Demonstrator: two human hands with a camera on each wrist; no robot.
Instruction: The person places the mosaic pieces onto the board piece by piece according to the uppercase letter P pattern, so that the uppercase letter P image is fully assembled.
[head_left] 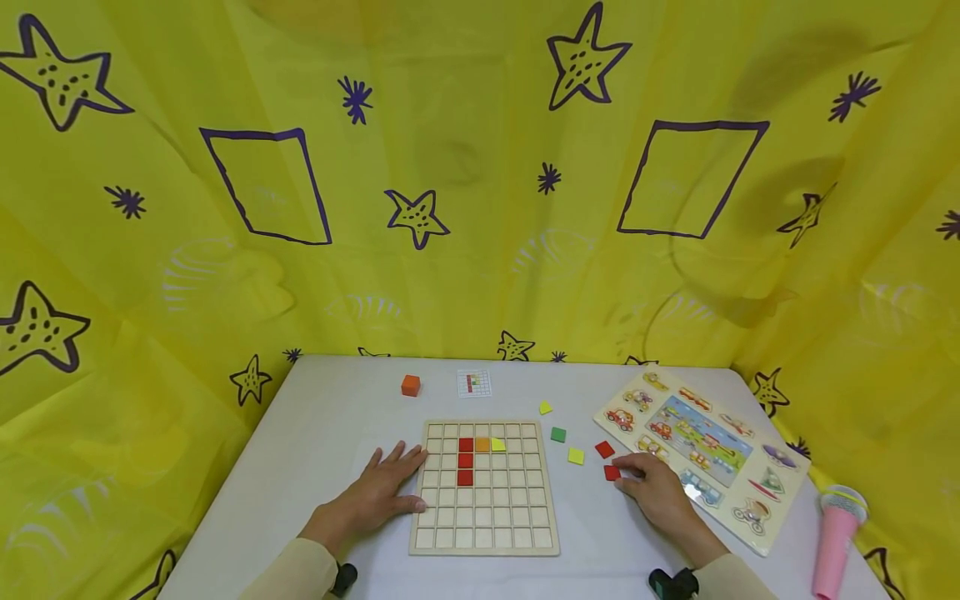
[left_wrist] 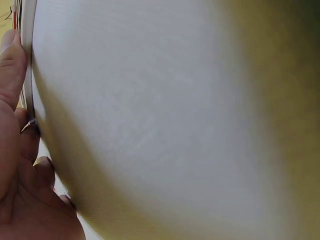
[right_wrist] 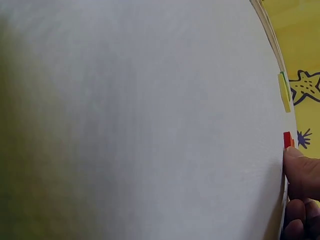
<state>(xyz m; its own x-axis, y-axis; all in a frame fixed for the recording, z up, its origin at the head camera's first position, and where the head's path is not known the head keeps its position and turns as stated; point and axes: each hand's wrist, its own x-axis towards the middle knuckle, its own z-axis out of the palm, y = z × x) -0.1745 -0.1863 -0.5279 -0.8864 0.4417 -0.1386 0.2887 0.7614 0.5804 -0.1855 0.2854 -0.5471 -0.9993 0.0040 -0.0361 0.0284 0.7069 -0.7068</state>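
A wooden grid board lies in front of me. Three red square tiles form a column in it, with an orange tile and a yellow tile with a cut-off corner beside the top one. Spread out, my left hand rests at the board's left edge, its fingertips and thumb touching the frame. To the board's right, my right hand pinches a red tile at the tabletop between thumb and forefinger. In the right wrist view, the thumb is against that tile.
Near the right hand lie another red tile, a yellow square tile, a green tile and a small yellow piece. A vehicle puzzle board and pink microphone are at right. An orange cube and pattern card sit behind.
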